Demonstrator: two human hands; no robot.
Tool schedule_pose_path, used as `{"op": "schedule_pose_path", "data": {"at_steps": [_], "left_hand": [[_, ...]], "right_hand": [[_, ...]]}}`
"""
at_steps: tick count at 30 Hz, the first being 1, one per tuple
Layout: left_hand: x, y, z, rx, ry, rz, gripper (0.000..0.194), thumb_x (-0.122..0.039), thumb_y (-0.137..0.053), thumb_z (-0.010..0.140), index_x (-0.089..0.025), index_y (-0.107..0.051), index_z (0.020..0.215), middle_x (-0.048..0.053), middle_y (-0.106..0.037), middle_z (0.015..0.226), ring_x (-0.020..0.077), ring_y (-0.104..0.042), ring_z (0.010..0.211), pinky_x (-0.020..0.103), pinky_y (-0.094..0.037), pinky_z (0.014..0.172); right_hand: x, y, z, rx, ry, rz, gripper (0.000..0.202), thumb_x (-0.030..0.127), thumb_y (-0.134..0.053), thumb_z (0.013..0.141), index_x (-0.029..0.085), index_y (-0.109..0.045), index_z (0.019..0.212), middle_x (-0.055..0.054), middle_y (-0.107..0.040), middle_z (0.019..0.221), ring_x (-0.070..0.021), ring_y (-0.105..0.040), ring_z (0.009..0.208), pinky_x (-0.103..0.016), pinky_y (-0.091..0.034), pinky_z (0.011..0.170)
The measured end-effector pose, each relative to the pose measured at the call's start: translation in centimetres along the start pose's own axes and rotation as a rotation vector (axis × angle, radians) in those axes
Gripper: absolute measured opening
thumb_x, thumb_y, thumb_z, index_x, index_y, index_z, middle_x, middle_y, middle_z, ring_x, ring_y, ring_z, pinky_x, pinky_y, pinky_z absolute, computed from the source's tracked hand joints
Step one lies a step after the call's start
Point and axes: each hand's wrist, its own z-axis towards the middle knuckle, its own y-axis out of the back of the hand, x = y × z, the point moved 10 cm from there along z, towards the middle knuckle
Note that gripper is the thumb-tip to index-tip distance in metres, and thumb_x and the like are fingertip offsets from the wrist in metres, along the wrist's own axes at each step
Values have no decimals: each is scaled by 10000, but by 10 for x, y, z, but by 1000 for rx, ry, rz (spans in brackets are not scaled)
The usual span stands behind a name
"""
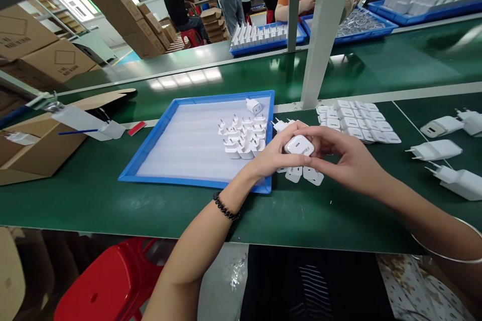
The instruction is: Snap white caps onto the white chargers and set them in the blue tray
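Our left hand [271, 154] and right hand [343, 154] share a firm grip on a white charger [300, 145] above the green table [113, 205], its long axis seemingly toward us, left hand nearer the blue tray [223, 96].

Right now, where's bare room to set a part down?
Tray, left half, between its left wall and the plug pieces; green bench, strip between the tray's near wall and the bench edge. Crowded: around the left hand and right hand on the white charger, white rows behind; far right, loose chargers.
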Motion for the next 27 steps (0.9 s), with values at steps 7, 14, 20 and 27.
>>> {"op": "schedule_pose_path", "data": {"at_steps": [7,14,20,27], "left_hand": [[-13,-4,-1,-116,-158,99,263,-181,-700,673,-195,-483,819,-19,-628,788,144,-592,766,297,-457,730],[-10,-1,-4,-245,-149,61,234,-236,-694,714,-196,-463,722,-42,-562,699,115,-512,665,284,-423,672],[11,4,-1,-197,5,-12,241,-414,-588,813,-195,-491,782,-7,-514,755,140,-469,716,298,-376,664],[2,2,-2,-134,31,58,190,-239,-603,696,-200,-485,840,-16,-520,816,141,-466,769,288,-369,708]], "right_hand": [[5,-2,-3,-13,86,-224,394,128,-606,868,251,-647,1240,45,-563,673,-105,-501,551,-224,-440,537],[9,-7,-5,-13,101,-236,342,135,-646,865,251,-657,1186,60,-519,642,-97,-475,538,-211,-421,533],[-3,-4,0,-28,54,-218,335,181,-712,839,190,-633,1165,84,-424,586,-102,-427,511,-232,-378,504],[-2,-2,-1,-20,82,-188,370,218,-721,861,211,-607,1213,79,-432,630,-103,-422,534,-237,-379,526]]}}
